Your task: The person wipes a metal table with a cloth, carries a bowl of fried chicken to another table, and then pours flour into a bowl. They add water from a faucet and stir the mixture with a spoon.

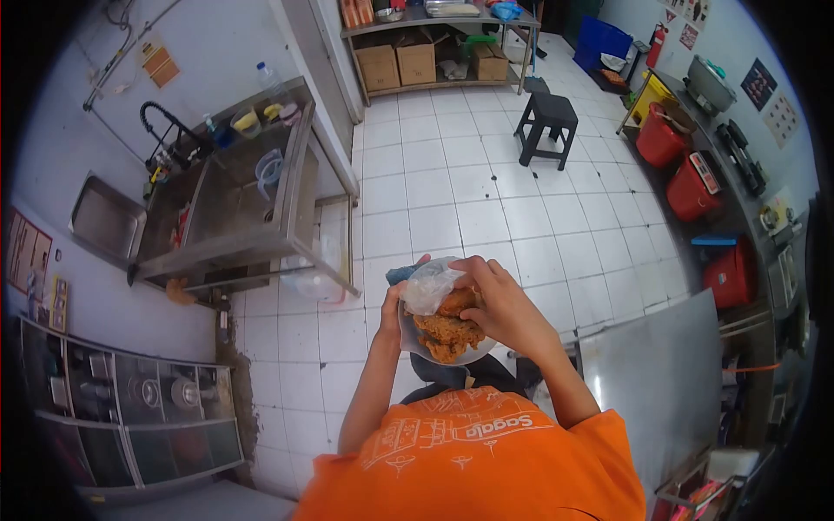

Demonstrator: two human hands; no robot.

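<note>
In front of my body I hold a pale bowl (476,352) of fried chicken (446,337). My left hand (393,310) grips the bowl's left side, with its fingers partly hidden beneath. A blue item (400,275), perhaps a cloth, shows by those fingertips. A crumpled clear plastic bag (429,289) lies over the far part of the food. My right hand (506,304) reaches in from the right, its thumb and fingers closed around a piece of chicken beside the bag. Its fingertips also touch the bag's edge.
A steel sink (234,195) with a jug (268,169) stands at left. Ahead are a black stool (547,122) and a shelf with cardboard boxes (417,64). Red bins (692,187) line the right counter. A steel surface (651,373) is close on my right.
</note>
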